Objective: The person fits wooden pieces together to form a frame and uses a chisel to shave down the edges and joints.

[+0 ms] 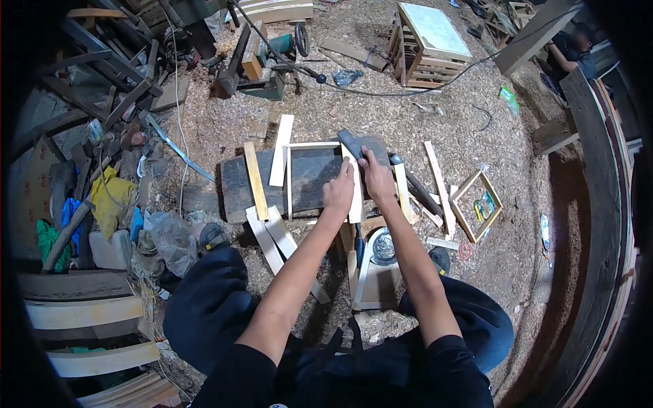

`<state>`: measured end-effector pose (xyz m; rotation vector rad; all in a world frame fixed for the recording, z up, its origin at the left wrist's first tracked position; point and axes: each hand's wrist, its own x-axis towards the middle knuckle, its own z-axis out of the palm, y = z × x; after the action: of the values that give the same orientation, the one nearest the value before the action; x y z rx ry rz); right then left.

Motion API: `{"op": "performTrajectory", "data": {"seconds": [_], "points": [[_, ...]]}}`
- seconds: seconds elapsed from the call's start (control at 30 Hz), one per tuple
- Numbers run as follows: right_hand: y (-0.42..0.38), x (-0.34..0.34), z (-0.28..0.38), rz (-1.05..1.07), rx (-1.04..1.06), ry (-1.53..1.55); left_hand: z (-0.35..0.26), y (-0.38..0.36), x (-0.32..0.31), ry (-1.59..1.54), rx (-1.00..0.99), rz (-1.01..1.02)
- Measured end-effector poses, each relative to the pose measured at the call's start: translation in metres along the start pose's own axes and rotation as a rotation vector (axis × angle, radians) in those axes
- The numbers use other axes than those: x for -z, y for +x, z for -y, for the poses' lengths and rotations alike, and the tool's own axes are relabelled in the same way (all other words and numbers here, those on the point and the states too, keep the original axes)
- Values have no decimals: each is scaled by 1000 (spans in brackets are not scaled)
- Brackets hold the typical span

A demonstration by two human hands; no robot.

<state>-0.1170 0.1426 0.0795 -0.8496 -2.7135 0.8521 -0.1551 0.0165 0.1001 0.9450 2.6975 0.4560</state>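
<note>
I squat over a dark wooden slab lying on sawdust. A pale wooden frame rests on the slab. My left hand presses on the frame's right side strip. My right hand grips the handle of a dark-headed tool, likely a hammer or hatchet, whose head sits at the frame's upper right corner. Loose pale wood strips lie across and beside the slab.
A finished small frame lies to the right on the sawdust. A slatted wooden crate stands at the back. Power tools and cables are at the back left. Planks are stacked at my left. Another person sits far right.
</note>
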Motion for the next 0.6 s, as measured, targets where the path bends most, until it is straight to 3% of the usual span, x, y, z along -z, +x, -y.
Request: {"op": "performTrajectory", "data": {"seconds": [0.17,0.23,0.27,0.43,0.5,0.53,0.57,0.6], "points": [[4,31,33,4,9,52,-5,2,5,20,21,37],[-3,14,28,-304,107,256,-2,0,6,37,41,53],[0,14,19,65,-72,-21,-3,-3,6,3,22,28],[9,27,22,49,5,91,-4,-1,7,-3,-1,-11],[1,22,31,-270,-54,320,-2,1,7,-7,26,27],[4,11,21,-260,76,264,1,2,3,-5,7,13],[3,2,8,-261,70,264,1,1,-1,-6,-16,2],[2,7,8,-106,11,127,-2,-1,4,-33,-10,7]]}}
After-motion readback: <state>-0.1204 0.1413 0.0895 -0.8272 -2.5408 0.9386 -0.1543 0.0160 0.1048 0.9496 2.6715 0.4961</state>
